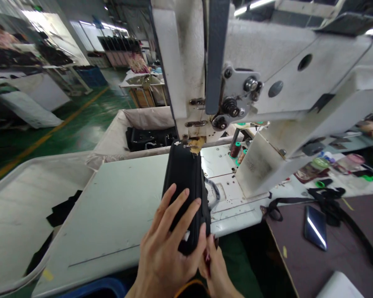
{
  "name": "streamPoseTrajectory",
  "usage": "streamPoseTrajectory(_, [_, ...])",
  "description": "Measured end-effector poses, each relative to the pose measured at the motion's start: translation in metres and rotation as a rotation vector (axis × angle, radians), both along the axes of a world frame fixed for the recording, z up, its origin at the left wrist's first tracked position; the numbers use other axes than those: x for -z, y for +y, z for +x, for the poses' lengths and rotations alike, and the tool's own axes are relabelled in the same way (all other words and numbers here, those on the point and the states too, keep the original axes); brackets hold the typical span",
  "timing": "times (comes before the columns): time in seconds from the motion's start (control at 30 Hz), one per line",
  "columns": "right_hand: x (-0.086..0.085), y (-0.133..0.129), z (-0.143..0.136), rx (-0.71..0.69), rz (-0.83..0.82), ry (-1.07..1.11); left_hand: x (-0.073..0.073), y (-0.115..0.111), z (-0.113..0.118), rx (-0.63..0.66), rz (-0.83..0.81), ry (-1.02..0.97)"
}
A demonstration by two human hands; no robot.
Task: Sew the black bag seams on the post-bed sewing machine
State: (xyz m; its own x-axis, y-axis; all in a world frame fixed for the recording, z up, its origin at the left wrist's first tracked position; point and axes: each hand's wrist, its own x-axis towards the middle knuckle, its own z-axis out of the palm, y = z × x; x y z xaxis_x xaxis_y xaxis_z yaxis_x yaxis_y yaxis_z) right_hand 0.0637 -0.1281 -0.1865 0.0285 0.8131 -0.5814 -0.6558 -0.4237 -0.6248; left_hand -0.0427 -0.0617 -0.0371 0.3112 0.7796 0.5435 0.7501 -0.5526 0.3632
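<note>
A long black case (pixel 184 169), soft-looking with rounded edges, lies under the head of a large white sewing machine (pixel 267 54). Its far end sits below the needle area, where the stitching point is hidden. My left hand (pixel 170 240) spans the near part of the case, with fingers spread over the top and thumb along the right side. At the near right corner, my right hand (pixel 214 265) pinches the case's edge, partly hidden behind the left one. A small dark reddish thing shows in its palm, too unclear to name.
Left of the machine's pale table (pixel 127 194) stand cloth-lined bins, one holding black cases (pixel 149 138). Thread spools (pixel 235 150) stand behind the machine arm. A phone (pixel 315 227) and black straps (pixel 349 219) lie on the right. Other people work farther off.
</note>
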Motion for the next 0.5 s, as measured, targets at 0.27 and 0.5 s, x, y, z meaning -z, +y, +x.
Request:
streamPoseTrajectory(0.27, [-0.063, 0.052, 0.028, 0.116, 0.312, -0.435, -0.036, 0.079, 0.002, -0.204, -0.205, -0.190])
streamPoseTrajectory(0.5, [-0.129, 0.118, 0.045, -0.011, 0.477, -0.530, -0.042, 0.164, -0.012, -0.380, -0.397, -0.169])
